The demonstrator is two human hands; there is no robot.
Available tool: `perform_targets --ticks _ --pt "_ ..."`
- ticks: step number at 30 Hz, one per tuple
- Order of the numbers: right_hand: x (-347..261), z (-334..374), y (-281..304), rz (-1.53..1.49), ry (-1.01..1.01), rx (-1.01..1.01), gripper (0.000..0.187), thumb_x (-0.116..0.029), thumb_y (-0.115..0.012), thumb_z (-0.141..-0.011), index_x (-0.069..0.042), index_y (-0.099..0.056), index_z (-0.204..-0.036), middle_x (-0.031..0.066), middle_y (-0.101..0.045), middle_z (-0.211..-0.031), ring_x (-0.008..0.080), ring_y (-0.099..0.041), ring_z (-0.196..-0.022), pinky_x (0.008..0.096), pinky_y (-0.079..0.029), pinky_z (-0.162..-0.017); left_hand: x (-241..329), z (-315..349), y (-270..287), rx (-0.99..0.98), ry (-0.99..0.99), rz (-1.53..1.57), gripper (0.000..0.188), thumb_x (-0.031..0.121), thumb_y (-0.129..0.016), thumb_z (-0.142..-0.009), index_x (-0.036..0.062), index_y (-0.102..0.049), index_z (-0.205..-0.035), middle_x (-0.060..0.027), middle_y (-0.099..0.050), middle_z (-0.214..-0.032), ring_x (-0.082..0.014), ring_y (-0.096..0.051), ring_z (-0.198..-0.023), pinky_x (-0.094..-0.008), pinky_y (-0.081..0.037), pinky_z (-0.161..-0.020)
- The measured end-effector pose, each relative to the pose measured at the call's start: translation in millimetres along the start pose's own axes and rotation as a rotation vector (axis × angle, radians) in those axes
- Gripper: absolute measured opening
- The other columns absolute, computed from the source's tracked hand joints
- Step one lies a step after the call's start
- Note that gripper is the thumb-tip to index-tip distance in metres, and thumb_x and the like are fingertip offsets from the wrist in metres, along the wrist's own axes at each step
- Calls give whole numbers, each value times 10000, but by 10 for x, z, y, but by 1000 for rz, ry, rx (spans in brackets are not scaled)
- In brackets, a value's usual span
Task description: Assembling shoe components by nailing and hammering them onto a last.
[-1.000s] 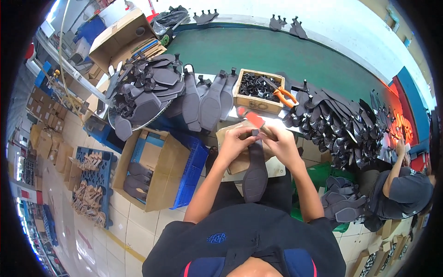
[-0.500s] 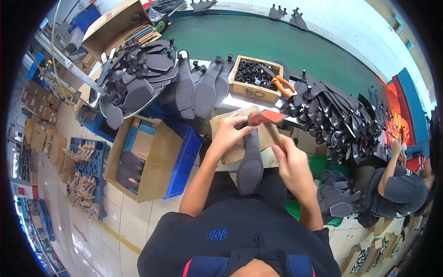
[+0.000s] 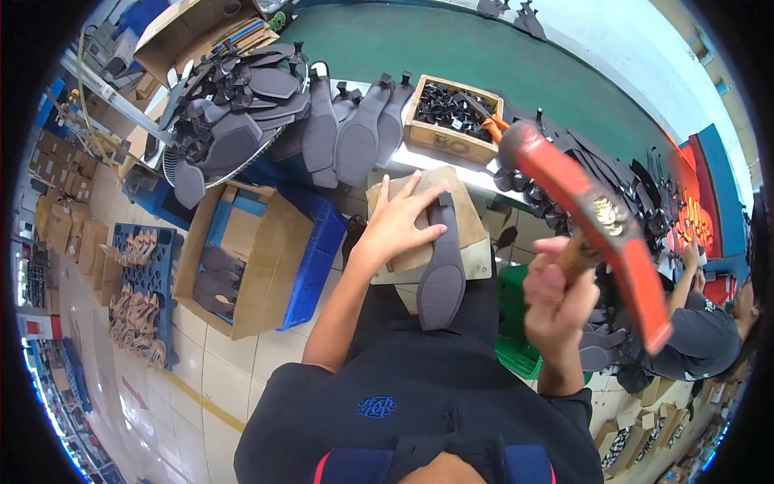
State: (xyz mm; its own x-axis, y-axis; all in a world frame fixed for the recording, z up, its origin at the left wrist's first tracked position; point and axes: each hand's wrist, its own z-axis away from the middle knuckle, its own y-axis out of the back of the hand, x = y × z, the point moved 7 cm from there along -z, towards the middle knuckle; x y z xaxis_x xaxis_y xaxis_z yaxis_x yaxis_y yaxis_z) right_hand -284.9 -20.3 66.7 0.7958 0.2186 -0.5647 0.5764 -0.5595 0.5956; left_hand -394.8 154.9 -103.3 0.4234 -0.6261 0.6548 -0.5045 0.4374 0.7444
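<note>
A dark grey shoe sole point(image 3: 442, 278) lies lengthwise in front of me, its narrow end with a small black heel piece point(image 3: 445, 199) on a worn tan pad point(image 3: 463, 202) atop a pale board. My left hand point(image 3: 400, 219) rests on the pad with its fingers spread, the thumb and forefinger tips against or close beside the sole's left edge. To the right, my right hand point(image 3: 556, 302) is closed round the wooden handle of a hammer with a red head point(image 3: 564, 173). The raised hammer looks large, near the camera and apart from the sole.
Behind the pad stand a wooden box point(image 3: 451, 145) of small black heel tips, a wire basket point(image 3: 266, 165) heaped with soles, and more heeled soles at right. A cardboard box point(image 3: 266, 282) and blue crate point(image 3: 318, 258) sit left; a green crate point(image 3: 516, 323) right. Another person point(image 3: 701, 335) works at far right.
The hammer has risen from above the heel end and swung up to the right with my right hand. My left fingers have spread from their hold on the heel end.
</note>
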Motion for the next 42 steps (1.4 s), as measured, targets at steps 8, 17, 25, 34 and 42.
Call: perform_targets --ticks 8,17,25,34,42 --pt "543 -65 -278 -66 -281 -187 195 -114 -561 -995 15 -577 -1140 240 -651 -806 407 -677 -732 431 -514 -635 275 189 85 220 -302 328 234 216 -720 -846 18 -715 -971 -157 -704 -997 -334 -663 -994 -453 -494 -913" --pt "992 172 -1204 372 139 -585 429 -100 -698 -855 -33 -579 -1262 132 -607 -1143 332 -626 -994 427 -530 -778 1006 899 275 -258 89 908 209 160 -627 -950 -15 -741 -968 -96 -693 -868 -163 -651 -828 -292 -490 -756" --pt "390 95 -720 -840 -38 -665 395 -302 -733 -894 66 -690 -1033 172 -670 -967 278 -649 -917 379 -525 -806 1129 1012 49 -472 212 1381 294 257 -473 -1027 -12 -592 -1019 -129 -665 -1058 -207 -617 -1011 -332 -449 -942" --pt "654 91 -697 -1104 -208 -590 449 -450 -590 -982 -6 -601 -1052 147 -601 -1105 249 -588 -1042 398 -462 -932 1040 1028 -153 -528 421 1654 502 346 -559 -1010 2 -476 -1366 -84 -567 -1269 -168 -546 -1164 -312 -402 -1031" --pt "1940 884 -3 -856 -773 402 310 -258 -515 -1050 9 -602 -1182 98 -661 -1076 177 -648 -939 316 -513 -850 311 573 499 13 323 1085 370 136 -697 -934 -2 -631 -1271 -29 -656 -1161 -90 -590 -1042 -247 -474 -925"
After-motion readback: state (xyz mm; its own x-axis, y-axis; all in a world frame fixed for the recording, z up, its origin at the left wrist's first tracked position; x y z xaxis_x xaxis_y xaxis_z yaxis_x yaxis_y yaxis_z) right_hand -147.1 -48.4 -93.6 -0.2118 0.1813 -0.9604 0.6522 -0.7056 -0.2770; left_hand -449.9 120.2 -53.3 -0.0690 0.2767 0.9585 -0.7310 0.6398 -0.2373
